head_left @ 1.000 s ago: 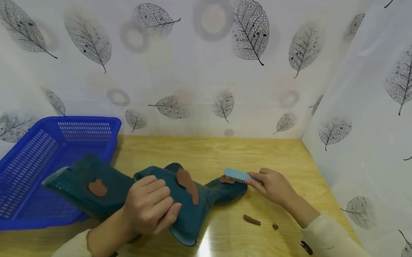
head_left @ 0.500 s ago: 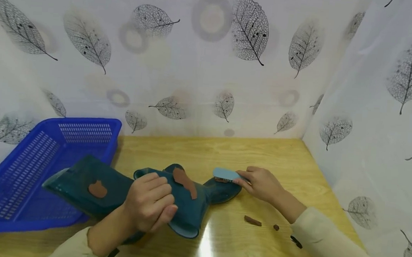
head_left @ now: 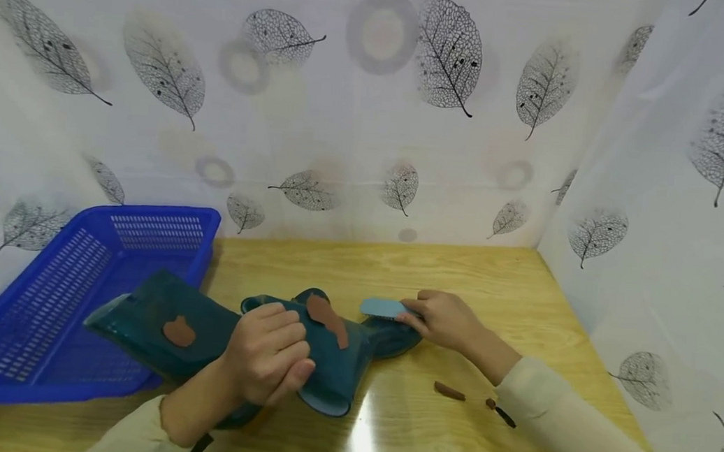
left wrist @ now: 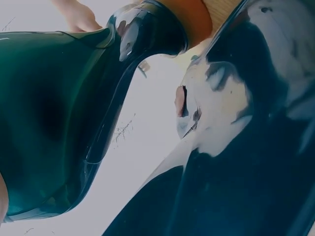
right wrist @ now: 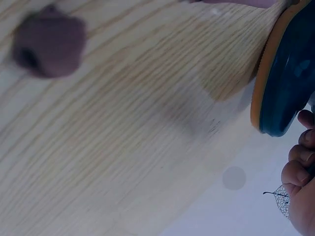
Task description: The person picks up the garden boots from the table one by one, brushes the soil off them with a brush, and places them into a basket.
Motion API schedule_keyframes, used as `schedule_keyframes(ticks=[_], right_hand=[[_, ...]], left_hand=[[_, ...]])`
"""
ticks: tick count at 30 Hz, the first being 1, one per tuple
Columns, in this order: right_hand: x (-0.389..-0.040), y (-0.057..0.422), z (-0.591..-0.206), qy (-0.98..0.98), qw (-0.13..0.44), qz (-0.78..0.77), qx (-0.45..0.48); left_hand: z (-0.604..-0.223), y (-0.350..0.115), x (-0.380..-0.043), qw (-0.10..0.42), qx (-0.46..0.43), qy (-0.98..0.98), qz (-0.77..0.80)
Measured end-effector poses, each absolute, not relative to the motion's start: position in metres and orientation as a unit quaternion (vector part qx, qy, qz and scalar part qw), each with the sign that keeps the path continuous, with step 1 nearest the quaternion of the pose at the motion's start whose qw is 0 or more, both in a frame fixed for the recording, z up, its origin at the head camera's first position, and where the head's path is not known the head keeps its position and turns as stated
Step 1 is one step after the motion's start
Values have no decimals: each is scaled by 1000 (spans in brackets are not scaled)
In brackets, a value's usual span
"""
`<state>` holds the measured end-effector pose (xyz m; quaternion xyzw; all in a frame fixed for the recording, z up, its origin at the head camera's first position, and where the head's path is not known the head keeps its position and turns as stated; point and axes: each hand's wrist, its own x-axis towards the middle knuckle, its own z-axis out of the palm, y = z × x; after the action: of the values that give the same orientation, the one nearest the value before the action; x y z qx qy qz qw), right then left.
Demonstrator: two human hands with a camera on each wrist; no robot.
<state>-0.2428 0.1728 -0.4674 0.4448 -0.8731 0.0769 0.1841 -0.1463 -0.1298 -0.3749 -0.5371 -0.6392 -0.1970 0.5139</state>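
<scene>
A dark teal rubber boot [head_left: 329, 374] lies on its side, a brown patch [head_left: 327, 318] on its shaft and its toe [head_left: 394, 342] pointing right. My left hand [head_left: 267, 359] grips it near the top of the shaft, fingers curled; its fingertips are hidden. My right hand [head_left: 440, 320] holds a light blue brush [head_left: 383, 308], bristles down on the boot's foot. Most of the brush handle is inside the fingers. A second teal boot [head_left: 189, 305], also with a brown patch [head_left: 179, 331], lies to the left, partly behind my left hand. The right wrist view shows the toe's orange sole [right wrist: 261, 93].
A blue plastic basket [head_left: 206, 243] with perforated walls stands at the left, next to the second boot. Two brown bits, a long piece [head_left: 449, 391] and a small lump [right wrist: 49, 42], lie on the wooden table [head_left: 459, 275]. Leaf-printed curtain [head_left: 343, 134] surrounds the back and sides.
My right hand has moved the brush left along the boot's foot, from the toe toward the ankle. The brown patch there is now covered from view. My left hand keeps its grip.
</scene>
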Motion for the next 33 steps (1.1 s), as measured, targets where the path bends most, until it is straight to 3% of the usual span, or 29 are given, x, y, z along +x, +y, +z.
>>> schedule_keyframes(ticks=[13, 33], right_hand=[[-246, 184, -456, -893, 134, 65, 425], [-246, 255, -447, -884, 163, 70, 432]], left_hand=[[-373, -129, -145, 524, -510, -647, -217], [-374, -132, -148, 519, -498, -662, -211]])
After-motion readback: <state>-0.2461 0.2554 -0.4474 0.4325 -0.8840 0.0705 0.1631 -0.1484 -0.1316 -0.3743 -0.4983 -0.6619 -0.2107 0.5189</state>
